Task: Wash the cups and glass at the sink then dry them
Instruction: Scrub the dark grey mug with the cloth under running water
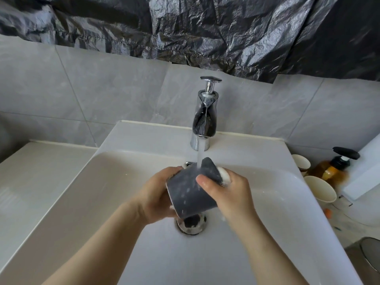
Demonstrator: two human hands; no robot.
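Two hands meet over the sink (102, 182). The left hand (158, 194) wraps the grey cup (189, 190) from the left, its fingers curled behind it and mostly hidden. The right hand (228, 194) lays its thumb flat on the cup's wall while its fingers, out of sight, clasp a sponge (211, 169) against the cup's far end; only the sponge's rough grey face and a bit of white foam show. The cup is matt, speckled with droplets and tilted, and which end is its mouth cannot be told. It sits under the water (200, 153), which falls from a glossy chrome tap (204, 116) onto the cup and sponge.

Below, the cup half covers the metal drain (192, 224). The sink is smooth, white and rectangular. To its left lies a pale surface (41, 171). To its right stand two pale cups (301, 163) (319, 188), partly cut by the sink's edge, beside an amber pump bottle (329, 171) with a black cap. A white block (366, 171) and a metal mesh (372, 254) run off the frame. Behind are grey tiles (102, 89) under crinkled black plastic (185, 27).
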